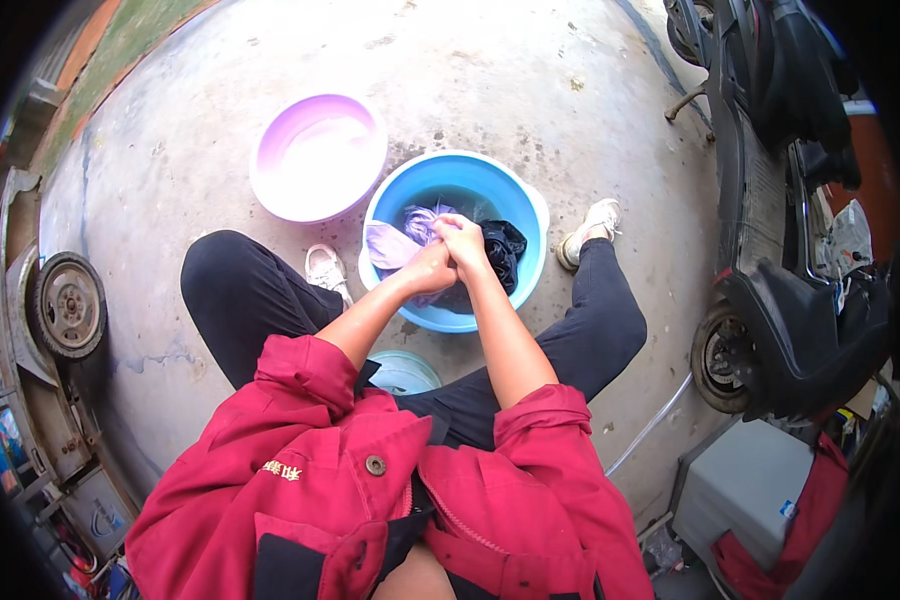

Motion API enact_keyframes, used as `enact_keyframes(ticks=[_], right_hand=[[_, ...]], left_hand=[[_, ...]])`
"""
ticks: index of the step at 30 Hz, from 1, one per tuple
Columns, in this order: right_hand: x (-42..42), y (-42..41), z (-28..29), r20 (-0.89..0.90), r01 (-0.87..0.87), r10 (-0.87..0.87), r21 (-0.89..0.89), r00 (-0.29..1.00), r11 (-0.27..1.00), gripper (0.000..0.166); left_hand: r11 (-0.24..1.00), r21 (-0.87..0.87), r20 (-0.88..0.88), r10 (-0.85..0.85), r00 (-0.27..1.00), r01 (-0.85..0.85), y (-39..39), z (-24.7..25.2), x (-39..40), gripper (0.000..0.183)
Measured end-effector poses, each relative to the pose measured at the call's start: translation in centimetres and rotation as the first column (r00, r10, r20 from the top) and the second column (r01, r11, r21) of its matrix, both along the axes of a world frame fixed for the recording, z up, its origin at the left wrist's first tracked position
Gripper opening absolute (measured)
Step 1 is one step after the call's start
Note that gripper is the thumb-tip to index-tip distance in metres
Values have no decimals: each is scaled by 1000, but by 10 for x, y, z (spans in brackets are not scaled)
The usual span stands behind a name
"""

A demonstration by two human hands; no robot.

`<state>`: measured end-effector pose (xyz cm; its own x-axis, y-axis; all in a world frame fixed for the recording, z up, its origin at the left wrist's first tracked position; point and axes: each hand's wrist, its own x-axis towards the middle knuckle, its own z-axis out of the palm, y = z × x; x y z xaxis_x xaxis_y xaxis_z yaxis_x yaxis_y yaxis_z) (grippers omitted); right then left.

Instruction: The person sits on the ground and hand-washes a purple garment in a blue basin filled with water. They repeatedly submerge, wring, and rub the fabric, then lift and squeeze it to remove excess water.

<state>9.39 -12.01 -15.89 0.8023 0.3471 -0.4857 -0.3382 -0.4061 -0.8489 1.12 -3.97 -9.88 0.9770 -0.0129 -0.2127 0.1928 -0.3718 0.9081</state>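
A blue plastic basin (514, 187) holding dark water stands on the concrete between my feet. Over it my left hand (429, 268) and my right hand (461, 238) are pressed together, both closed on a light purple cloth (394, 244). Part of that cloth hangs at the basin's left side, and some of it bunches up beyond my fingers. How much lies inside my fists is hidden. Black cloth (504, 251) rests in the water, just right of my right hand.
A pink-purple basin (319, 157) stands beyond, to the left. Beneath me is a pale green round object (405, 373), partly hidden. A scooter (780, 300) stands at right, near a grey box (742, 480) and a pale hose (651, 424). A rusty wheeled cart (26, 300) is at left.
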Motion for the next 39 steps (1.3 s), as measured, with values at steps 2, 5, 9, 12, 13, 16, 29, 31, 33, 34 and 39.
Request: enact_keyframes(ticks=[2, 5, 9, 12, 13, 16, 29, 31, 33, 34, 39], right_hand=[[-4, 2, -3, 165, 154, -141, -73, 976, 985, 23], [-18, 15, 43, 395, 193, -139, -100, 908, 976, 20], [-66, 32, 93, 637, -10, 6, 3, 770, 1000, 16], [-84, 33, 134, 702, -137, 62, 50, 710, 989, 20], [-86, 36, 145, 736, -201, 71, 89, 674, 976, 22], [-45, 33, 117, 840, -150, 8, 88, 543, 985, 26], [50, -9, 38, -450, 254, -127, 233, 884, 939, 77], [51, -12, 28, -533, 145, 110, 413, 839, 899, 93], [28, 10, 45, -178, -100, 160, 304, 971, 947, 90], [30, -3, 15, 9, -82, 81, 169, 997, 982, 81], [-42, 23, 33, 389, -70, 187, -295, 902, 953, 33]], left_hand=[[852, -362, -356, 249, 901, -378, -1, 8, -3, 48], [190, -690, -665, 215, 715, -698, 23, 6, -5, 33], [-36, -883, -462, -122, 879, -469, 53, -13, 7, 48], [-3, -710, -703, -37, 710, -704, 61, 7, 20, 34], [-24, -705, -708, -27, 705, -709, 66, 5, 18, 29], [22, -914, -396, 170, 902, -405, 57, -27, 15, 15], [913, -296, -270, 201, 942, -280, 53, 58, 29, 29], [971, -213, -145, 75, 987, -105, 41, 20, 24, 44], [975, 53, -252, 224, 941, -217, 30, 5, 11, 41], [839, -370, -510, 175, 842, -399, 17, 8, 15, 40], [17, -625, -756, 237, 610, -781, 48, -26, 14, 61]])
